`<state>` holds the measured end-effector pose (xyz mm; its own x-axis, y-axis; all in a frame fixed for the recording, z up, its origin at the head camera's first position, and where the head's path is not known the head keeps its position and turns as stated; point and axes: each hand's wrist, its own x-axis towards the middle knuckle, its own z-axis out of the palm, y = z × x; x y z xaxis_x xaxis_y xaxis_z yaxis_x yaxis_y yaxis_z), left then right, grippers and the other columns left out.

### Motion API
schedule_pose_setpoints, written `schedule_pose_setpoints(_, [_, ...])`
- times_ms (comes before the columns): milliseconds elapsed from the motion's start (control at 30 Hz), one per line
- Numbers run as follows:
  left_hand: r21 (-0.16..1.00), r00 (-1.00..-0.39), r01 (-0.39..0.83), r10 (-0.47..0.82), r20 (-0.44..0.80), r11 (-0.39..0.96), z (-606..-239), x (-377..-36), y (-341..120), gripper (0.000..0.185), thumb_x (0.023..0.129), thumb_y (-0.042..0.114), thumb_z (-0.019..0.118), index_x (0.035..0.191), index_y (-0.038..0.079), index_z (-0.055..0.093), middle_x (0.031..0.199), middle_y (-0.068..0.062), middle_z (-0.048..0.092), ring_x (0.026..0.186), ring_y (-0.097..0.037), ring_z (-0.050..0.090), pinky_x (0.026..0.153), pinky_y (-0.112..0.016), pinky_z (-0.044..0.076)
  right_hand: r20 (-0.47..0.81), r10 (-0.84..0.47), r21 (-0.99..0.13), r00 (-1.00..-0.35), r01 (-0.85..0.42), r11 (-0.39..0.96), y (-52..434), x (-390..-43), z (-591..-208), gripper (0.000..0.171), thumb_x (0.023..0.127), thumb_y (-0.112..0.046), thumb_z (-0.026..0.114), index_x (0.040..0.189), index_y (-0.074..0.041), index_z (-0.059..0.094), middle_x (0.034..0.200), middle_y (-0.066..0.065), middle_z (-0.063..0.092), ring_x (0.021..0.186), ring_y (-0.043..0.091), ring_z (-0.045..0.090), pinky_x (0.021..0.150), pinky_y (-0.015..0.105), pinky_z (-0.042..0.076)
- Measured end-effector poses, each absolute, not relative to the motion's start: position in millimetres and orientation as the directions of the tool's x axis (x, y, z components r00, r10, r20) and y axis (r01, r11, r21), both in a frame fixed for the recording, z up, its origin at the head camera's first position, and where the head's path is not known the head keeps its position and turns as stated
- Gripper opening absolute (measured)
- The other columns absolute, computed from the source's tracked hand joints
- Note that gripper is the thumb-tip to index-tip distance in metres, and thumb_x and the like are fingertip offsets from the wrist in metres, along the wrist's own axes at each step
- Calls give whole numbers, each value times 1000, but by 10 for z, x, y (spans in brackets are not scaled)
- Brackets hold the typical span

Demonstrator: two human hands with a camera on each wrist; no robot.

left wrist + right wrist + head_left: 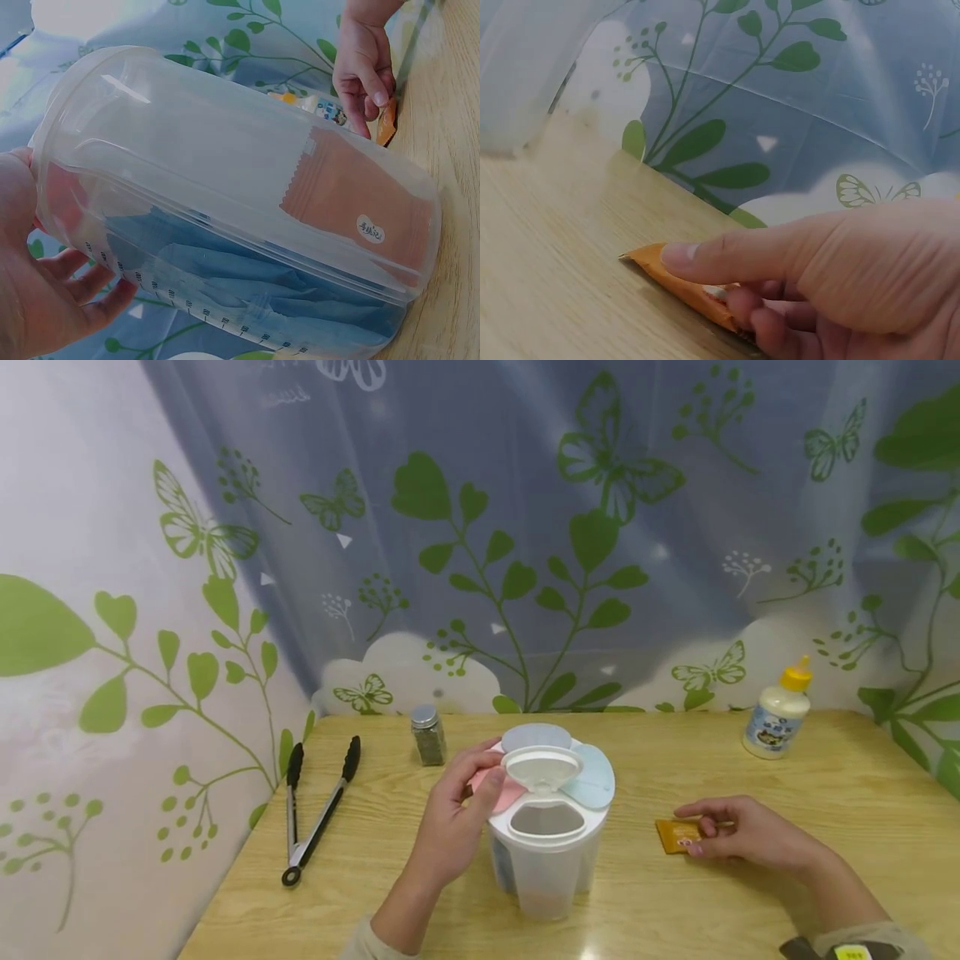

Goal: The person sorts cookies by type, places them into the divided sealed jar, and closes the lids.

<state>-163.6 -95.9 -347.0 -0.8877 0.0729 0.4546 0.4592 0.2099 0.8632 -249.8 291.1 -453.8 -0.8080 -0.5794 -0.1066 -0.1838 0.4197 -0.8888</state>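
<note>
A clear plastic container [546, 860] with several compartments stands mid-table, one white lid flap [542, 768] raised over an open compartment. My left hand [459, 814] grips its left side, thumb by the pink lid. In the left wrist view the container [225, 195] shows blue and orange packets inside. My right hand [738, 833] pinches an orange sachet [677, 835] lying on the table to the right of the container; in the right wrist view the fingers [780, 255] lift one edge of the sachet [676, 281].
Black-tipped tongs [315, 814] lie at the left of the wooden table [825, 860]. A small spice jar [428, 735] stands behind the container. A white bottle with a yellow cap [778, 714] stands at the far right. A leaf-print curtain surrounds the table.
</note>
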Motion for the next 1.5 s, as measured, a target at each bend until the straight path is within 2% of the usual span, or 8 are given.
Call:
schedule_pose_setpoints(300, [841,-867,497,84,491,213,-3690,-1785,-1008,15,95,23,52,104,19,63,129,3,52,120,-13,47,84,-38,45,-116,-522,-838,-845,-199,508,2889,-2510,-4553,51,78,-22,74,119,4,56,71,0,42,60,4,41,50,20,38])
schedule_pose_setpoints(567, [851,-874,486,82,480,199,-3683,-1788,-1002,16,95,26,52,103,20,64,129,4,52,120,-12,47,85,-41,44,5,-469,-757,-883,-310,575,2859,-2524,-4562,44,71,-28,79,105,-7,62,84,8,52,64,9,44,53,23,41])
schedule_pose_setpoints(667, [851,-874,484,82,478,201,-3683,-1788,-1002,16,95,26,52,104,20,64,129,4,52,120,-12,46,85,-42,44,9,-452,-754,-892,-303,582,2857,-2530,-4562,43,71,-27,79,104,-6,61,94,11,57,64,9,49,54,23,43])
schedule_pose_setpoints(800, [843,-867,497,81,491,207,-3682,-1786,-1002,15,95,25,52,103,19,64,128,3,53,120,-12,47,84,-39,44,6,-451,-778,-893,-287,558,2851,-2535,-4555,42,73,-25,78,104,-4,59,102,12,59,79,11,55,64,24,48])
schedule_pose_setpoints(867, [843,-868,496,78,491,209,-3641,-1756,-993,15,95,22,52,103,17,64,128,0,53,120,-14,47,84,-39,45,-7,-448,-804,-894,-262,534,2844,-2530,-4547,42,74,-24,77,105,-2,58,102,14,58,82,14,58,64,27,50])
schedule_pose_setpoints(1000, [855,-882,470,74,466,217,-3479,-1643,-962,16,95,16,51,103,10,63,128,-7,53,120,-18,47,84,-40,44,-42,-442,-838,-896,-209,505,2835,-2505,-4492,39,81,-23,71,109,-1,57,103,18,57,74,23,62,54,33,51])
schedule_pose_setpoints(1267, [860,-885,465,76,460,209,-3396,-1598,-957,15,94,12,51,102,6,63,128,-12,53,120,-22,47,84,-41,45,-47,-515,-862,-856,-227,454,2715,-2464,-4351,46,91,-26,59,132,-8,47,105,18,56,51,9,46,44,29,43])
schedule_pose_setpoints(1500, [870,-891,455,82,447,190,-3405,-1603,-957,16,95,14,51,103,6,63,129,-12,51,122,-23,46,86,-42,43,-128,-606,-928,-785,-120,353,2518,-2396,-4174,34,96,-25,50,125,-8,49,108,20,55,52,9,42,44,21,39])
